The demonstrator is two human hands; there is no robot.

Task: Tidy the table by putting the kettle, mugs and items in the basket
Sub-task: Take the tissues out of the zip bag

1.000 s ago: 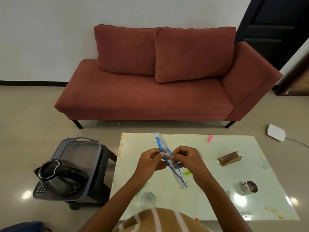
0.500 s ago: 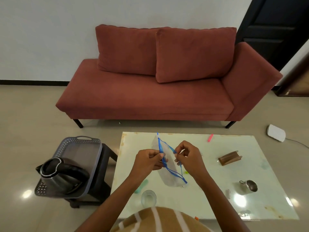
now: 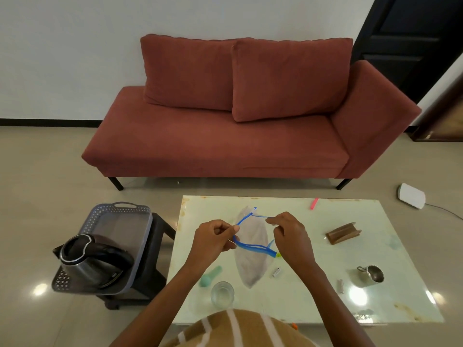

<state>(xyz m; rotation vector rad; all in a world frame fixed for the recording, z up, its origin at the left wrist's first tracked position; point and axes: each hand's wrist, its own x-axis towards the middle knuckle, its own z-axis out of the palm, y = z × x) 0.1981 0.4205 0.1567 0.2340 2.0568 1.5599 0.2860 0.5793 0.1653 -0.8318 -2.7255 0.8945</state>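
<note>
I hold a clear zip bag (image 3: 251,256) with a blue seal above the pale glass table (image 3: 390,304). My left hand (image 3: 213,239) pinches one side of its mouth and my right hand (image 3: 290,234) pinches the other, so the mouth gapes wide. The steel kettle (image 3: 92,264) with a black handle sits in the grey basket (image 3: 120,211) on a dark stool left of the table. On the table lie a small steel mug (image 3: 373,273), a glass (image 3: 222,294), a teal item (image 3: 210,276), a brown wooden holder (image 3: 343,233), a pink item (image 3: 313,203) and small white pieces (image 3: 276,272).
A red sofa (image 3: 225,136) stands beyond the table against the white wall. A white device (image 3: 411,199) with a cable lies on the floor at the right. A dark door (image 3: 411,41) is at the back right. The stool touches the table's left side.
The bag's blue seal was pressed together between my fingers; my hands have moved apart and pulled the mouth open. The bag now hangs wider over the table.
</note>
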